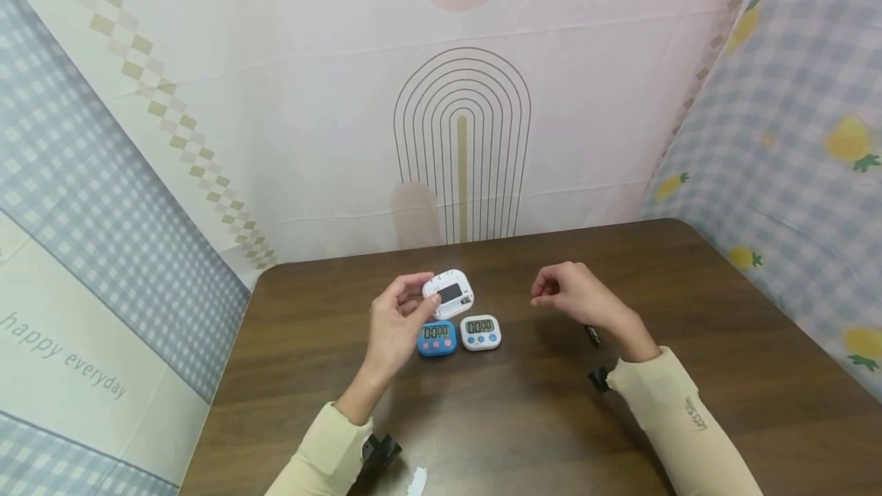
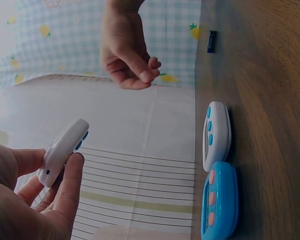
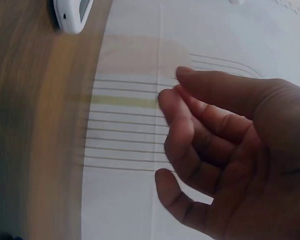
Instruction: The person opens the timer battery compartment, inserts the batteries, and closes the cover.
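Note:
My left hand (image 1: 396, 324) grips a white kitchen timer (image 1: 455, 282) between thumb and fingers, above the table. Its back faces the head camera, showing a dark rectangle and a small recess with a dark-and-silver piece at one corner. Blue buttons show on the front of this timer (image 2: 70, 145) in the left wrist view. Beneath it on the table are a blue timer (image 1: 437, 339) with pink buttons and another white timer (image 1: 481, 333) with blue buttons, side by side. My right hand (image 1: 570, 291) hovers to the right, fingers loosely curled with nothing visible between them.
A small dark battery (image 1: 592, 334) lies on the brown table (image 1: 524, 419) beside the right wrist. At the near edge of view is a white plastic piece (image 1: 416, 481). Patterned cloth (image 1: 331, 136) hangs behind the table and along both sides.

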The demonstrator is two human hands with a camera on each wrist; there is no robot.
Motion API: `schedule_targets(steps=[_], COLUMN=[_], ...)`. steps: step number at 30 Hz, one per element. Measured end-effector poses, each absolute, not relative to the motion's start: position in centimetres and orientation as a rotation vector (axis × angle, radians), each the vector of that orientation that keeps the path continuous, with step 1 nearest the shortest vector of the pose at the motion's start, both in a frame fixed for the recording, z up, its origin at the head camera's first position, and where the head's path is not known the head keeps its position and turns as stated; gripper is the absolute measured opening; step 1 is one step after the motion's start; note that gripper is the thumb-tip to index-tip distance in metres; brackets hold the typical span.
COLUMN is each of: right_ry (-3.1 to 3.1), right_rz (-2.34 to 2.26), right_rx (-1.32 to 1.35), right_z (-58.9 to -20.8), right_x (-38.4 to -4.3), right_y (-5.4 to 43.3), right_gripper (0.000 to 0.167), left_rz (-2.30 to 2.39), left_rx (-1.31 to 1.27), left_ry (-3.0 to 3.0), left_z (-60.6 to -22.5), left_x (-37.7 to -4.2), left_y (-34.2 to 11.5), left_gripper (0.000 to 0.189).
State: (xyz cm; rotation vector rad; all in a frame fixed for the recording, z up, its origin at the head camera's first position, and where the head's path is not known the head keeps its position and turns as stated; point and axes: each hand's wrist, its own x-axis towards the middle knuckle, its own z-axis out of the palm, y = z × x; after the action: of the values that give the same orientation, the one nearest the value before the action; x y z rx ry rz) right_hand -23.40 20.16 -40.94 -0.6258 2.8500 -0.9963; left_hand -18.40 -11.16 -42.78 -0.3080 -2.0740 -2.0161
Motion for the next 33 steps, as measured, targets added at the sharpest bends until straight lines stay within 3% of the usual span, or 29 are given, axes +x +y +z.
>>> schedule_targets(steps=[15, 33], right_ry=[2.934, 2.877], right_rz=[-0.462, -0.231], right_rx=[-0.4, -0.187], right_z=[-41.4, -42.0], right_x=[-23.2, -24.0], right_y=[21.9, 24.2], right_gripper=[0.016, 0.018], left_rz=[-2.015, -1.999], left_rx=[-0.32, -0.308], left_ry=[-2.067, -2.087], left_z=[-42.8, -42.8], left_x=[-18.4, -18.4], left_y=[-11.1, -11.1], left_gripper=[0.033, 0.034])
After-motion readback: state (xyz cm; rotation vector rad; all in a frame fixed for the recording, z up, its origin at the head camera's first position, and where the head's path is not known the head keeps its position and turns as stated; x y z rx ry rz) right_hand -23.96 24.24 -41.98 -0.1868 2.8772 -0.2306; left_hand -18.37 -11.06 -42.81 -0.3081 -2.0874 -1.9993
